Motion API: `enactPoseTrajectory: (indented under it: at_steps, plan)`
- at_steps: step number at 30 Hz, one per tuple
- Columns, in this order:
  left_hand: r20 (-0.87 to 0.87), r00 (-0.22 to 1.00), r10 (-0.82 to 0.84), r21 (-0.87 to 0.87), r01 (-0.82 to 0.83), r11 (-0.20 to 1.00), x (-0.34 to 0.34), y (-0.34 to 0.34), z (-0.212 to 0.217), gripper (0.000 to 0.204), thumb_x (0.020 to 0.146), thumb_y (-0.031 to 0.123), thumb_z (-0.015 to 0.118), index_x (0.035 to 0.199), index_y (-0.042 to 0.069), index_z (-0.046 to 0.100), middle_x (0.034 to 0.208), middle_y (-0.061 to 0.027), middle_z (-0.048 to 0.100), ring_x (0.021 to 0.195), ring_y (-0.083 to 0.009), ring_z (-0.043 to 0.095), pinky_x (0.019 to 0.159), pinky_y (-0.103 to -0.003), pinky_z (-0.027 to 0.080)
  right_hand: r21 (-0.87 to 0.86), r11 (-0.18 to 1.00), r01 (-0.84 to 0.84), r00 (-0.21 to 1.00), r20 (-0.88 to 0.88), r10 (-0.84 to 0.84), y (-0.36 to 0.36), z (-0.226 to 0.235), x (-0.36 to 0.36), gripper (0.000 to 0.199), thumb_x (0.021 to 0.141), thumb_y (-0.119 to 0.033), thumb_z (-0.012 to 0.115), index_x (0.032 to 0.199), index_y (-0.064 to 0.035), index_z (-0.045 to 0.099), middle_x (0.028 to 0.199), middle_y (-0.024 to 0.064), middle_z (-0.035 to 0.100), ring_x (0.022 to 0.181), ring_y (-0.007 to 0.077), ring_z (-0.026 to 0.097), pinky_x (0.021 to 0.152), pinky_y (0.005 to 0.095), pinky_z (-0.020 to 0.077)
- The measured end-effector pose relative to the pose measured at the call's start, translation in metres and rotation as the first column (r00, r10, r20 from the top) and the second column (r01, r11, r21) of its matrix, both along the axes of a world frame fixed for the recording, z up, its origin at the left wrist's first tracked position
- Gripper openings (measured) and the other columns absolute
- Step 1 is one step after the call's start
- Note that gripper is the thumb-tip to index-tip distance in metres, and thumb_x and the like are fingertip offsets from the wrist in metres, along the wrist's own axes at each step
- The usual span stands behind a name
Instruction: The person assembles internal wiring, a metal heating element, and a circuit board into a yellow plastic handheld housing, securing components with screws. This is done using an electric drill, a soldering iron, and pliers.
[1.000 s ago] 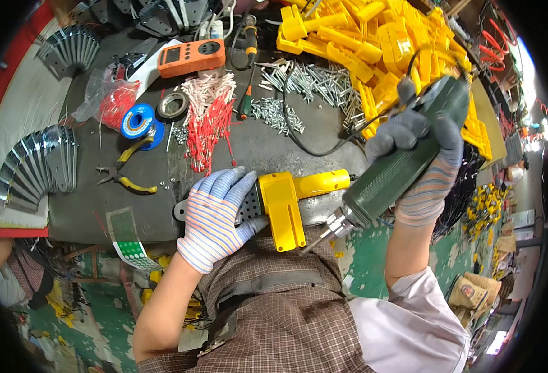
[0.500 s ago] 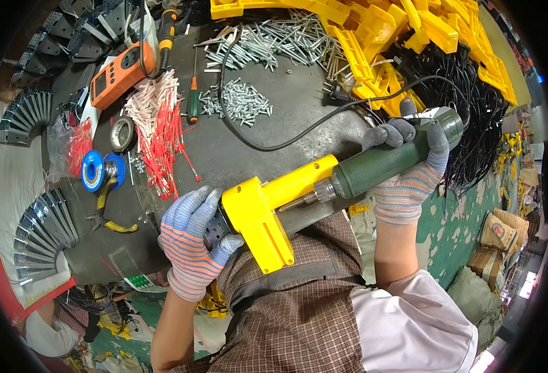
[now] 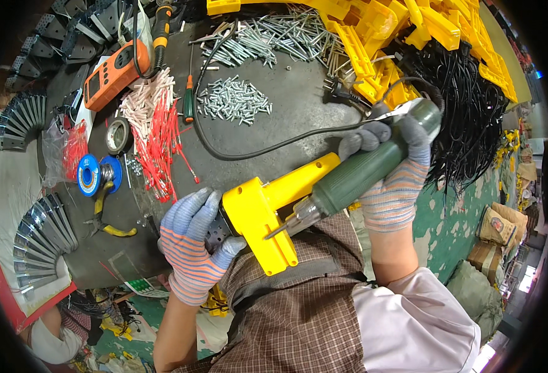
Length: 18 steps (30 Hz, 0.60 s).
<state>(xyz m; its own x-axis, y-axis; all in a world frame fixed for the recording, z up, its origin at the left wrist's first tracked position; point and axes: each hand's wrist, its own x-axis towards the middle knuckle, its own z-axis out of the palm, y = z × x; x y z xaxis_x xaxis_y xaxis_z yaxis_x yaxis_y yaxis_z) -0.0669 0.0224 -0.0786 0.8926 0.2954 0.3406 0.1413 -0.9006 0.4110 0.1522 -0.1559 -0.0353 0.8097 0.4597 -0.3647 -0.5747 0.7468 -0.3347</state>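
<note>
My left hand, in a striped grey and orange glove, grips a yellow plastic housing by its left side. A dark perforated metal piece shows between that hand and the housing. Wrapped in my gloved right hand is a green electric screwdriver, tilted with its tip down to the left. Its thin bit lies over the lower arm of the housing; whether it touches, I cannot tell. A black cord loops from the tool across the table.
Piles of short screws and long screws lie beyond the housing. Red-tipped wires, an orange meter, solder spool, pliers and a hand screwdriver lie left. Yellow parts and black cables are heaped right.
The electric screwdriver has moved left and tipped further down, bringing its bit from beside the housing to over its lower arm. The left hand and housing have hardly moved.
</note>
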Motion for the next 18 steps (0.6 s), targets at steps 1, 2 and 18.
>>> enactPoseTrajectory:
  at_steps: [1,2,18]
  plan:
    - [0.001,1.0,0.0,-0.002,0.0,1.0,0.0,0.0,-0.001,0.068,0.076,0.054,0.067,0.126,0.01,0.056,0.121,-0.0095,0.057,0.109,-0.0302,0.053,0.094,-0.043,0.041,0.065,0.998,-0.009,1.0,0.021,0.007,-0.002,0.002,0.004,0.032,0.083,-0.022,0.065,0.106,-0.0016,0.057,0.072,0.0032,0.055,0.064,0.0194,0.055,0.075,0.0413,0.0496]
    - [0.009,1.0,0.004,-0.01,-0.004,1.0,-0.001,-0.001,-0.001,0.067,0.076,0.055,0.067,0.125,0.01,0.057,0.12,-0.0094,0.057,0.109,-0.0303,0.053,0.094,-0.043,0.041,0.062,0.998,-0.008,1.0,0.022,0.007,-0.005,0.003,0.007,0.032,0.083,-0.022,0.065,0.106,-0.0016,0.057,0.072,0.0032,0.055,0.064,0.0194,0.055,0.075,0.0413,0.0496]
    - [-0.007,1.0,0.029,-0.046,-0.029,0.999,0.0,-0.002,0.0,0.067,0.074,0.056,0.067,0.122,0.009,0.06,0.119,-0.0095,0.058,0.108,-0.0306,0.054,0.094,-0.043,0.041,0.034,0.999,0.037,0.991,0.131,-0.041,-0.007,-0.002,0.016,0.031,0.08,-0.021,0.066,0.102,-0.0023,0.055,0.071,0.0037,0.058,0.063,0.0196,0.055,0.072,0.0394,0.0472]
